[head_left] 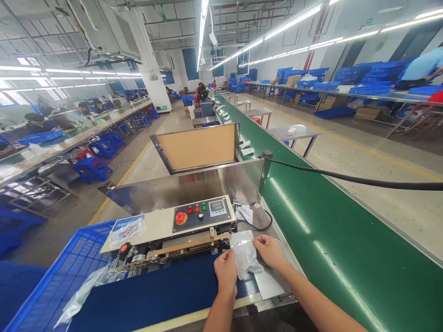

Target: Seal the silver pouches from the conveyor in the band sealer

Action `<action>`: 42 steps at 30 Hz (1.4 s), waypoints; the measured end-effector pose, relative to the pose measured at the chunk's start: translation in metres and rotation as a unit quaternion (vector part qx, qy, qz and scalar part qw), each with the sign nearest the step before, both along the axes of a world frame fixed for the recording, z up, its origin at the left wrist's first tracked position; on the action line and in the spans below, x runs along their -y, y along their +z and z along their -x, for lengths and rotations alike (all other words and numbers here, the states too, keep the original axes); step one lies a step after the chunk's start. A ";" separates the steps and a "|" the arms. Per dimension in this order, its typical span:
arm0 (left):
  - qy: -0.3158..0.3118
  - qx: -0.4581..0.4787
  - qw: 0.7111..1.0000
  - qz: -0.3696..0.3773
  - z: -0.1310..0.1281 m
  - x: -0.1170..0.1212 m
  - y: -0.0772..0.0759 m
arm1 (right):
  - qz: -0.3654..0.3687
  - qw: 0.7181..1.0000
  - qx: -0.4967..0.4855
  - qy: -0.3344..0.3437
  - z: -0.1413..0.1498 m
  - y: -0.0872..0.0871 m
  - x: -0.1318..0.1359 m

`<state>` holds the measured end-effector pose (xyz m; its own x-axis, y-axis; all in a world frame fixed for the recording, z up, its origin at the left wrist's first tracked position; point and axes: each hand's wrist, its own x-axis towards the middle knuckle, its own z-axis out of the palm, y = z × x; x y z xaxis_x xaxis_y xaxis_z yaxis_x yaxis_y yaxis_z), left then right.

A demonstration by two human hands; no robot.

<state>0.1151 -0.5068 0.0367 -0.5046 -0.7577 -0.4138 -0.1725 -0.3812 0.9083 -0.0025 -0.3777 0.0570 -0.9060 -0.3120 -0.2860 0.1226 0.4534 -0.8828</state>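
Between my two hands is a shiny white plastic bag (244,256), its top edge close to the feed end of a band sealing machine (162,223). My left hand (225,269) pinches the bag's left side with closed fingers. On the other side, my right hand (272,251) grips its upper right edge between thumb and fingers. Something bulges inside the bag, but I cannot make out what. Below the bag runs the sealer's dark blue belt (152,295). A flat pale plate (272,283) lies under my right wrist.
A green conveyor belt (332,258) runs along the right, with several white packets (248,151) farther up. A blue crate (65,263) stands at the left end, with a plastic bag (83,293) hanging there. A black cable (346,176) crosses the conveyor. People sit at distant benches.
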 end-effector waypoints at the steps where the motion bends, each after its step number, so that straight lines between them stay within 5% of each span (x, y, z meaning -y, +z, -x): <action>1: 0.008 -0.001 1.000 -0.005 -0.006 0.003 0.000 | 0.002 1.000 0.009 0.010 -0.003 0.000 0.006; 10: 0.077 -0.005 0.996 -0.032 -0.053 0.034 0.012 | 0.014 0.992 0.046 0.120 -0.019 -0.011 0.047; 19: 0.201 0.079 0.970 0.114 -0.134 0.057 0.027 | -0.135 0.986 -0.086 0.049 0.122 -0.039 0.077; 24: 0.224 0.056 0.964 0.130 -0.159 0.041 0.034 | -0.166 0.976 -0.126 0.062 0.144 -0.059 0.086; 28: 0.178 0.038 0.972 0.148 -0.152 0.020 0.034 | -0.130 0.966 -0.223 0.009 0.121 -0.042 0.061; 31: 0.055 0.024 0.979 0.197 -0.126 -0.002 0.037 | -0.106 0.957 -0.267 -0.039 0.080 -0.013 0.024; 37: -0.153 -0.012 0.935 0.320 -0.064 -0.043 0.056 | -0.027 0.973 -0.203 0.108 -0.026 0.033 -0.035; 39: -0.185 -0.019 0.931 0.316 -0.052 -0.050 0.058 | 0.031 0.980 -0.139 0.143 -0.046 0.035 -0.042; 42: -0.190 -0.008 0.939 0.286 -0.046 -0.053 0.055 | 0.112 0.988 -0.049 0.095 -0.056 0.029 -0.050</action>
